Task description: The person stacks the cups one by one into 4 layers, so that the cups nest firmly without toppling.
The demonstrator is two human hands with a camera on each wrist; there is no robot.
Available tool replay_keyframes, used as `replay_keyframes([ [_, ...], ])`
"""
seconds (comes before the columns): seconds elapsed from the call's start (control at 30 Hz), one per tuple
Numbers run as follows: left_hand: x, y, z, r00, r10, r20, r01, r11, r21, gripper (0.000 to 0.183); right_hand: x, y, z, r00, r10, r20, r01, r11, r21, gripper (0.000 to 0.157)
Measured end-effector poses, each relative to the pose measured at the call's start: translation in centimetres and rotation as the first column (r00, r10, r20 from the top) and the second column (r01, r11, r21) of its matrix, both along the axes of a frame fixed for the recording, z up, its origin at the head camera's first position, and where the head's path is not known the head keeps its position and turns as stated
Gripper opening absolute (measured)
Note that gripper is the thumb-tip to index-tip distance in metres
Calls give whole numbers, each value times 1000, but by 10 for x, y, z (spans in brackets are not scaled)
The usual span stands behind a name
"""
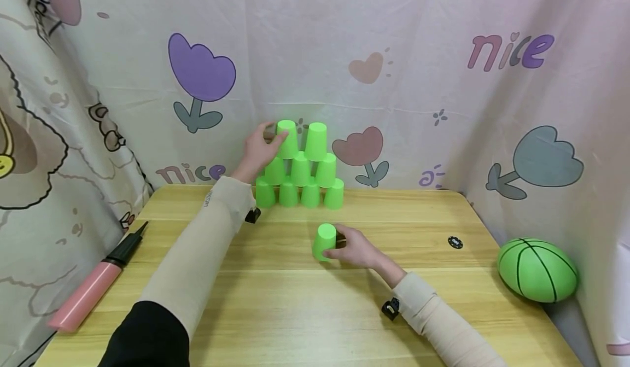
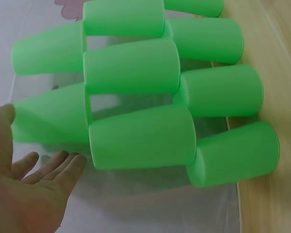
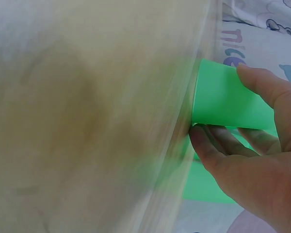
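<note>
Green cups stand upside down in a stacked pyramid against the backdrop. Its bottom row has several cups, including an end cup [image 1: 334,194]; the middle row has three, and two sit on top. My left hand [image 1: 261,151] is at the top-left cup [image 2: 53,116], its thumb overlapping the cup's side. In the left wrist view its other fingers are extended beside the cup, with a gap showing. In front of the pyramid, my right hand [image 1: 356,246] holds a separate green cup [image 1: 325,241] between thumb and fingers, its rim close to the tabletop.
The wooden table [image 1: 275,318] ends at a patterned curtain [image 1: 418,93]. A black chip [image 1: 455,242] lies on the right, and a green ball [image 1: 537,270] is at the right edge. A pink tube with a black nozzle [image 1: 93,285] lies along the left edge.
</note>
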State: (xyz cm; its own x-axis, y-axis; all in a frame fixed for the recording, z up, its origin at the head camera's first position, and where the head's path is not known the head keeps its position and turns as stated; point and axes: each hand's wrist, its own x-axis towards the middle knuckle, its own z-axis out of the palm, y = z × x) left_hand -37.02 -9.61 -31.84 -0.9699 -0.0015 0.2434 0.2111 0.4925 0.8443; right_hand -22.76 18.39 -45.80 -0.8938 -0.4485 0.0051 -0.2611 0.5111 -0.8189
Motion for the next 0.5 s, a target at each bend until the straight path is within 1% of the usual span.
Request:
replay_keyframes([
  [0.1,0,-16,-6,1000,26,-16,-26,999,40,67,0,-1,0,1000,-12,-7,12,1000,10,60],
  [0.2,2,-33,-17,999,42,-18,-42,999,30,65,1,-1,1,1000,-23,-1,23,1000,16,60],
  [0.27,5,-44,-27,999,42,-9,-42,999,6,64,1,0,2,1000,-26,0,26,999,18,59],
  [0.37,10,-59,-44,999,38,14,-38,999,-34,63,0,1,5,999,-45,-3,45,999,28,58],
  [0.5,14,-73,-69,997,16,78,-8,996,-93,64,-4,2,12,997,-77,-29,77,997,5,58],
])
